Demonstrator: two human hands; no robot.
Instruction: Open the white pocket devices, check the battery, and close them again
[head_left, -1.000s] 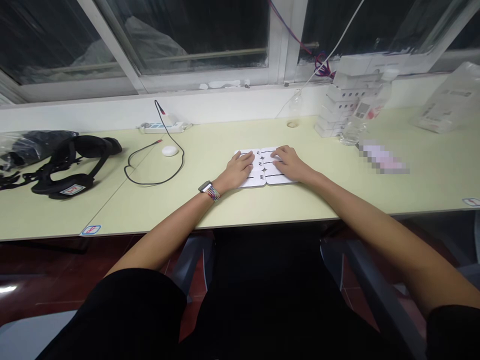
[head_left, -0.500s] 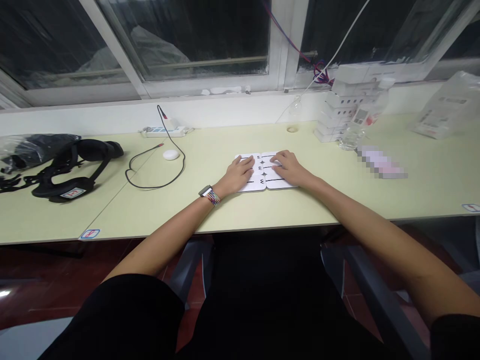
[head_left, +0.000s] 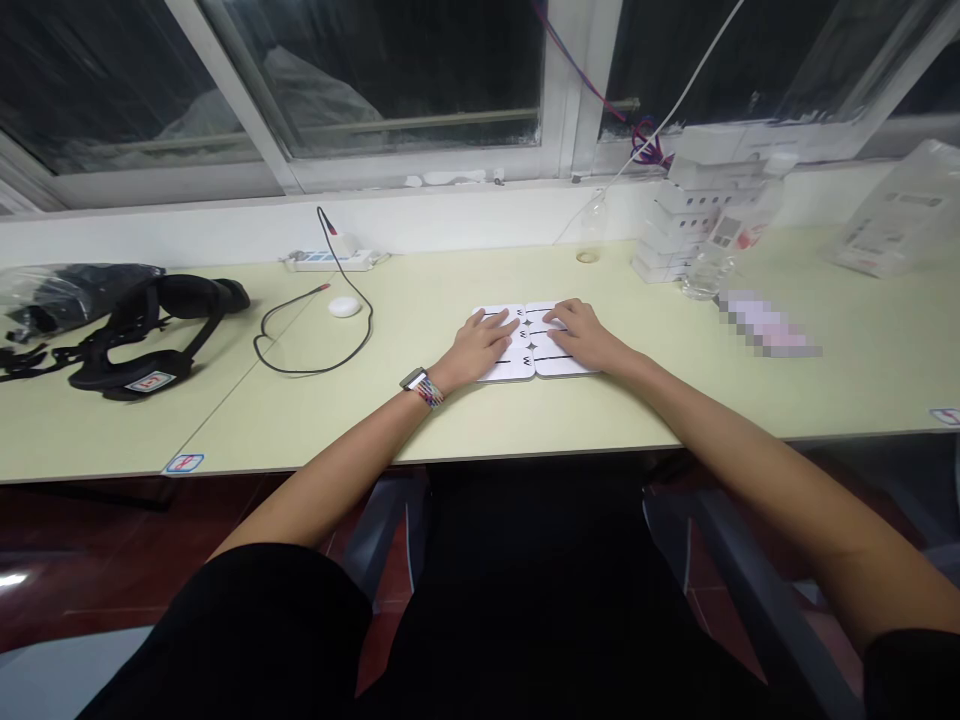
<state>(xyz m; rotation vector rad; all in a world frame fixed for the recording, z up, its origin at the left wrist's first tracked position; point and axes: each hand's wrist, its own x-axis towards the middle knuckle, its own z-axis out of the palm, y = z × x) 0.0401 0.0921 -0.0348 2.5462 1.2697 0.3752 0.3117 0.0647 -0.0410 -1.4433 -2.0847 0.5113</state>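
White cards point(head_left: 559, 362), marked with letters and dark lines, are laid edge to edge in two columns on the table point(head_left: 510, 425). Light pressure is presumably applied from above so that the edges line up. The left column is partly covered by the left hand point(head_left: 475, 352), fingers extended and spread; the right column by the right hand point(head_left: 586, 337), fingers slightly bent. Nothing is grasped by either. Cards lie beneath the fingers; the middle seam is left exposed between the fingertips. Leftward, a white disc point(head_left: 344, 307) is partly ringed by a black cable point(head_left: 304, 373).
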